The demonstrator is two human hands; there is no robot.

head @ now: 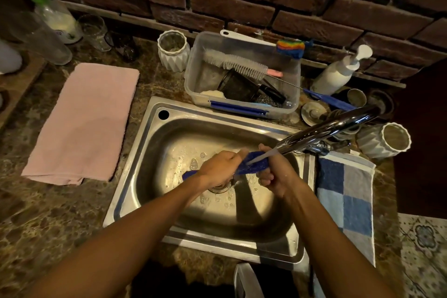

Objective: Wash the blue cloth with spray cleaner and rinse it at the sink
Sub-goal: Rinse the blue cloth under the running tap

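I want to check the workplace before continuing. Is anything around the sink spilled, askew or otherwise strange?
Nothing is spilled. Both hands, left hand and right hand, grip the blue cloth under the tap's stream. Only one oddity: a rainbow brush lies balanced across the plastic tub's rim.

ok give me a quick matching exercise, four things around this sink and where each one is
Things:
1. blue cloth
2. pink towel
3. checked towel
4. bottle brush

Places:
A. flat on the counter left of the sink
B. in the clear tub behind the sink
C. held in both hands under the tap
D. on the counter right of the sink

Pairs: 1-C, 2-A, 3-D, 4-B
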